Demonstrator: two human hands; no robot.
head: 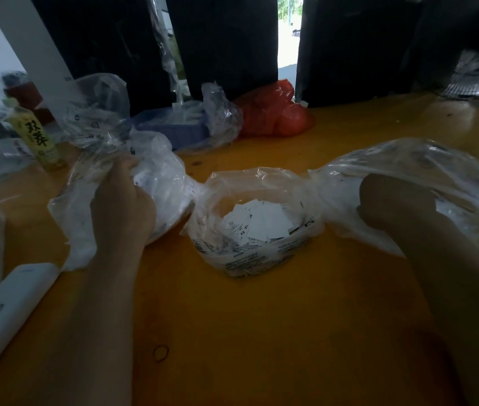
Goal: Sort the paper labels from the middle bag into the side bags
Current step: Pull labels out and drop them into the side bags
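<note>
On the left, the left hand (121,200) is seen at the left bag (156,183), its fingers curled over the crumpled clear film at the mouth; whether a label is pinched beneath them cannot be told. In the middle of the yellow table (261,332) the middle bag (255,253) stands with its rim rolled down, and the paper labels (258,224) are heaped loose inside it (size marks such as XS and XL can be read). They are judged to be very light, thin and limp, easily scattered or stuck together, so one is best taken by an edge between fingertip and thumb. The bags are soft and slippery and would collapse if tugged. On the right, the right hand (393,200) is sunk into the right bag (437,177); its fingers are hidden, so their state cannot be told.
</note>
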